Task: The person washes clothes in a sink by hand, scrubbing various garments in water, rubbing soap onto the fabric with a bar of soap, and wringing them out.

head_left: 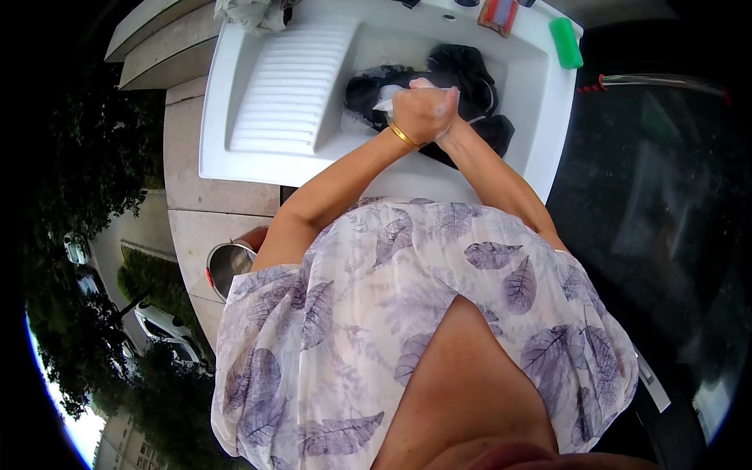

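My left hand (417,111), with a gold bracelet (404,136) at the wrist, is closed and pressed together with my right hand (450,113) over the sink. A white, cloth-like piece (384,103) sticks out on the left side of the joined hands; the rest of it is hidden. The right hand's fingers are mostly covered by the left. Foam shows on the skin. Below and around both hands lies wet dark clothing (464,64) with a thin light trim, bunched in the basin of the white sink (540,102).
A ribbed washboard (286,86) forms the sink's left part. Grey cloth (254,14) hangs at the upper left corner. A green bar (565,43) and a red-edged package (498,16) sit on the rim. A metal bucket (229,266) stands at the left.
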The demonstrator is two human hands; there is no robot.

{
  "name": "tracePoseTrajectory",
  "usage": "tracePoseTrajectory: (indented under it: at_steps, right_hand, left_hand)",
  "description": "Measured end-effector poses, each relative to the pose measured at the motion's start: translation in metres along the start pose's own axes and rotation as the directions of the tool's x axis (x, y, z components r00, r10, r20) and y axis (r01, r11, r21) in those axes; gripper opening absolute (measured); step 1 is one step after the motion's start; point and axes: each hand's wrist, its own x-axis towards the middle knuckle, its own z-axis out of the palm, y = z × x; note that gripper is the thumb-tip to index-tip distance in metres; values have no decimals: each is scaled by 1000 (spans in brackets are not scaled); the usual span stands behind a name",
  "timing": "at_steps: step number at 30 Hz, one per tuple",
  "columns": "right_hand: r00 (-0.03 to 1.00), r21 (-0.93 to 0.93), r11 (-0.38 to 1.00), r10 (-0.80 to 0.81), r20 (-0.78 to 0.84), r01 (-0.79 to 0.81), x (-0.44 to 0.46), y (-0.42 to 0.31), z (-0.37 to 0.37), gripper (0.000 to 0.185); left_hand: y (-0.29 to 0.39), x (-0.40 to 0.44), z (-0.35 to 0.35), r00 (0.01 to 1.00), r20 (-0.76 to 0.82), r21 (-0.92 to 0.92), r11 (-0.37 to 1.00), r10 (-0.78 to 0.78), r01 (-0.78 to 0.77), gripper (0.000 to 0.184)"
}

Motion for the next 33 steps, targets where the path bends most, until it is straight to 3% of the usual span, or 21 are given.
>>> tracePoseTrajectory:
  at_steps: [2,3,6,7,8,9,11,12,13,14,16,17,18,19,22,25,28,30,31,32,33]
  right_hand:
    - [907,-269,950,-248,-341,159,-14,9,51,20]
    - [868,-339,918,-331,-369,206,-6,13,42,22]
    - [866,-270,938,-311,-390,216,-16,14,55,20]
    - [957,2,970,-240,-164,243,-8,15,15,20]
    - [980,-58,981,-180,86,185,4,12,-17,19]
    - [938,-138,977,-108,330,161,16,8,-50,19]
    - [988,-60,988,-136,77,140,9,9,-11,18]
    - [932,-118,979,-194,-307,165,-7,10,34,19]
    - [961,-172,972,-195,-194,163,2,9,19,24]
    - [967,-155,971,-205,-153,181,4,14,24,29]
    - [981,51,983,-169,-101,174,-10,6,47,32]
    - [980,64,981,-175,-93,181,-14,1,50,33]
    - [980,82,979,-178,-91,186,-20,-3,50,33]
    - [979,97,976,-186,-88,194,-23,-5,48,33]
    - [896,-392,865,-406,-181,313,-13,0,22,34]
    - [840,-257,910,-403,-364,326,-7,3,23,31]
    - [906,-162,918,-387,-172,361,-1,8,0,27]
    - [980,127,987,-122,156,103,2,9,3,24]
    - [982,19,987,-157,-104,160,0,13,3,24]
    - [912,-101,977,-210,-353,186,-6,15,29,24]
    - [885,-330,924,-310,-348,193,-5,18,38,22]
  left_hand:
    - [-26,8,-3,996,42,29,996,-85,84,36]
    - [-22,2,-2,992,32,30,993,-119,118,36]
    - [-8,-3,-6,977,-14,37,977,-211,211,34]
    - [-8,-3,-6,981,-11,40,980,-196,196,34]
    - [-7,-8,-7,982,-2,43,981,-190,189,34]
    - [-7,-10,-6,984,0,43,983,-179,179,34]
    - [-10,-5,-2,989,-11,39,988,-149,149,33]
    - [-12,-3,0,990,-16,37,990,-137,138,33]
    - [-59,-1,-2,984,51,262,949,169,-177,30]
    - [-61,5,-4,937,139,70,947,-320,313,23]
    - [-77,6,5,876,99,-14,879,-473,476,27]
    - [-74,13,1,683,97,-284,638,-724,716,28]
    - [-64,22,-4,421,182,-514,279,-889,811,28]
    - [-57,26,-7,147,334,-665,-122,-931,737,29]
    - [-48,17,-7,239,266,-572,47,-934,819,33]
    - [-42,9,-5,694,-132,-491,655,-708,574,31]
    - [-30,3,-5,931,-120,-246,919,-345,309,26]
    - [-22,2,-6,996,-58,-83,994,-68,63,22]
    - [-20,1,-6,997,-7,-11,997,71,-71,21]
    - [-19,2,-5,977,52,53,977,205,-208,19]
    - [-36,12,-8,992,85,161,981,96,-109,29]
